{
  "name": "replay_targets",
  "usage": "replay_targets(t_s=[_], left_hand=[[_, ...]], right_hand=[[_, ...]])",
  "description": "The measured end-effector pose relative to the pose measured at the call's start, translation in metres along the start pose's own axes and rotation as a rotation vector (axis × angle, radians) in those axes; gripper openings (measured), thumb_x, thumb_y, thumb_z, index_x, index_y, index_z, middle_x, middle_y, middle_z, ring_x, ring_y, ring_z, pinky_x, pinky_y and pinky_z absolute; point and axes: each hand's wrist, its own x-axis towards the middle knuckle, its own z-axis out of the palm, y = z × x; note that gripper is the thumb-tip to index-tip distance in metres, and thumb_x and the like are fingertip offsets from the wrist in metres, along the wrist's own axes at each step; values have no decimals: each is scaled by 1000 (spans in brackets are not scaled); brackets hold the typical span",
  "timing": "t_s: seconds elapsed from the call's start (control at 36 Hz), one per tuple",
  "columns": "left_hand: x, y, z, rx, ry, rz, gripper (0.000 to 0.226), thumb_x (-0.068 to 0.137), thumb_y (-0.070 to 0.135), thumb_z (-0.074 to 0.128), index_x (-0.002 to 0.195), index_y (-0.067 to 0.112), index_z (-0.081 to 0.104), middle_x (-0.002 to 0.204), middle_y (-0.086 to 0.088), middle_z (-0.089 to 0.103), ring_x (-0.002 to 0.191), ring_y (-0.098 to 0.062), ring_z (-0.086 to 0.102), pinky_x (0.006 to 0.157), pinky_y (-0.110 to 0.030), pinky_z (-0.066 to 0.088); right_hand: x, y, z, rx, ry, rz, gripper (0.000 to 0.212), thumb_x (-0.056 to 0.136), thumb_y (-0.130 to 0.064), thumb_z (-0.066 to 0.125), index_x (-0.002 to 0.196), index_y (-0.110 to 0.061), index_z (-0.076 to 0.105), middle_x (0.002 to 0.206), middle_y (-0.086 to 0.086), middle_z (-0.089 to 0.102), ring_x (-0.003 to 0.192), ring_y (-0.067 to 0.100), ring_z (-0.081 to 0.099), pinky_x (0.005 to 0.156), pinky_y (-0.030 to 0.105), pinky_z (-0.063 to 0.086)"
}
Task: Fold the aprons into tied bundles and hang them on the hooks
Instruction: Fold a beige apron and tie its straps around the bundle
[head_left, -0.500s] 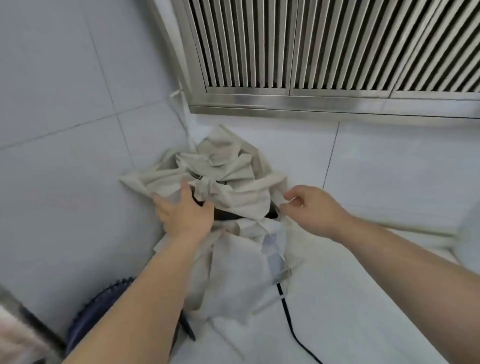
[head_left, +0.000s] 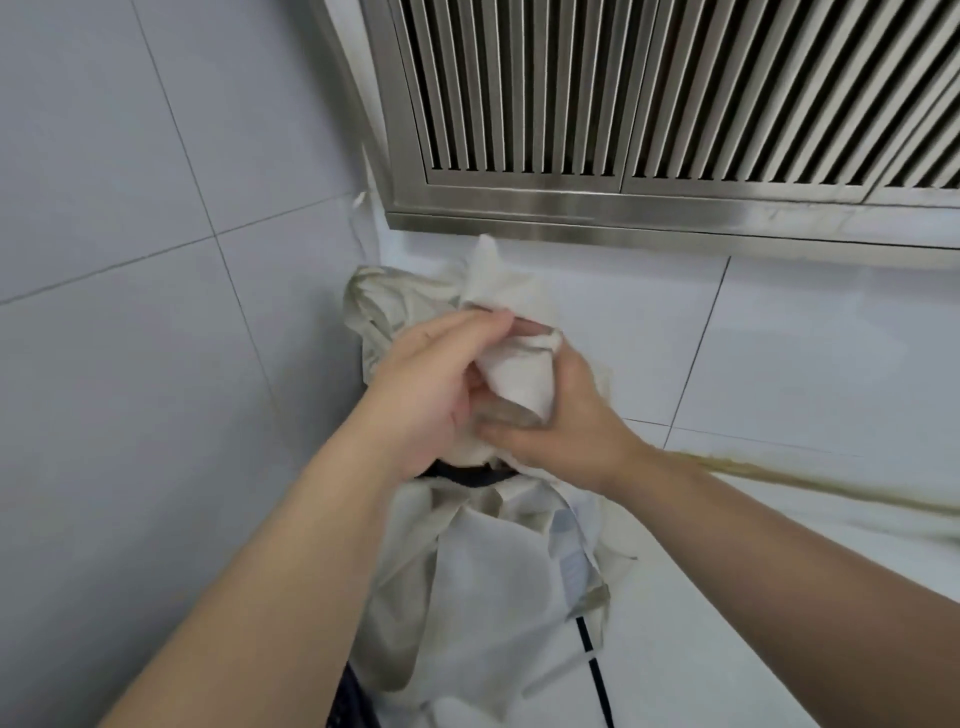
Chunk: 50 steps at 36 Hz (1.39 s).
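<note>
A crumpled cream apron (head_left: 483, 571) hangs in the wall corner, bunched at the top and loose below. My left hand (head_left: 431, 384) grips the upper bunch from the left. From the right, my right hand (head_left: 550, 415) grips a folded white flap (head_left: 519, 379) of the same cloth, with a thin strap looped over its fingers. The two hands touch over the bundle. A dark band (head_left: 467, 474) crosses the apron just under my hands. The hook is hidden behind the fabric. A blurred cream strap (head_left: 805, 483) streaks off to the right.
A stainless steel louvred vent hood (head_left: 649, 130) juts out just above the apron. White tiled walls (head_left: 156, 364) meet in the corner behind it. A black cord (head_left: 592, 670) hangs down below the cloth, and a dark ribbed object (head_left: 348, 701) sits at the bottom edge.
Both hands have come together on the top of the apron; my right hand moved left from the cloth's right edge and took a flap. A strap now swings out to the right.
</note>
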Motion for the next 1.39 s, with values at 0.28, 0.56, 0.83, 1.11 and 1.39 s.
replay_targets(t_s=[0.28,0.56,0.83,1.11,1.39], left_hand=[[-44,6,24,581,72,357,100,72,32,64,138,59,-5,128,51,17,132,16,18,112,-23,24],[-65,-19,68,1061,182,107,51,81,42,69,126,27,52,103,10,64,101,-17,59,77,-32,48],[-103,-4,125,778,489,241,24,90,31,56,72,17,50,81,-8,54,81,-28,51,65,-33,35],[-198,-19,215,763,376,-27,16,90,12,46,89,11,61,82,-5,62,75,-22,54,65,-32,42],[-282,-3,247,200,81,-541,30,68,37,73,90,18,78,98,-12,73,88,-27,69,88,-39,53]], right_hand=[[-46,-41,-89,438,396,194,13,89,-27,58,84,-18,66,88,-3,71,86,16,67,79,33,54],[-125,-54,-158,172,544,99,31,91,-37,54,72,-13,60,77,-1,64,75,17,61,67,28,47],[-204,-17,-238,-174,773,126,35,91,-45,52,82,-11,55,73,-4,54,74,20,51,57,30,32],[-305,7,-276,-227,488,174,15,85,-29,63,90,-15,58,84,-1,59,81,20,54,66,30,37],[-366,-1,-288,84,377,340,36,79,-50,64,88,-15,68,94,10,71,90,29,66,87,44,53]])
